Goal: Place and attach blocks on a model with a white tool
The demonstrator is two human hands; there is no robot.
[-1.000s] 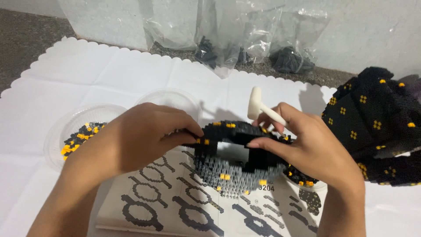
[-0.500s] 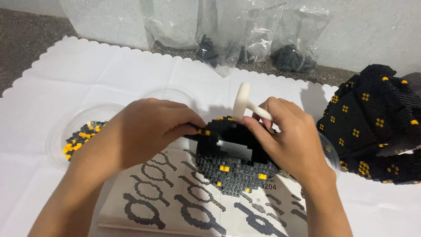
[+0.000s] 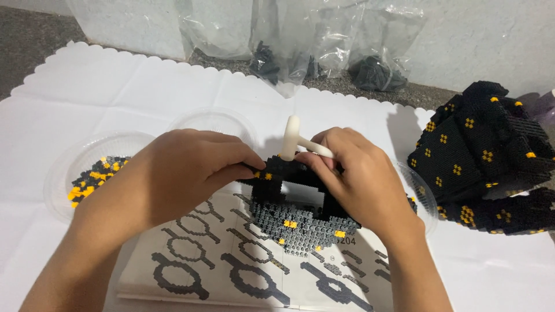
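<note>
Head view: with your left hand (image 3: 173, 173) clamping the block model (image 3: 298, 216) over the booklet (image 3: 231, 271), keep your right hand (image 3: 358, 179), gripping the white tool (image 3: 292, 138), pressing straight down.

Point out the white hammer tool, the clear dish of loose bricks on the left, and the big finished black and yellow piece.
white hammer tool (image 3: 290, 137), head view, on its upright head.
clear dish (image 3: 58, 173), head view, on its left rim.
black and yellow piece (image 3: 480, 150), head view, on its studded front face.

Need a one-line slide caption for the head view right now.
Left hand steadies a black-and-grey brick model over an instruction booklet while right hand holds a small white hammer.
</note>
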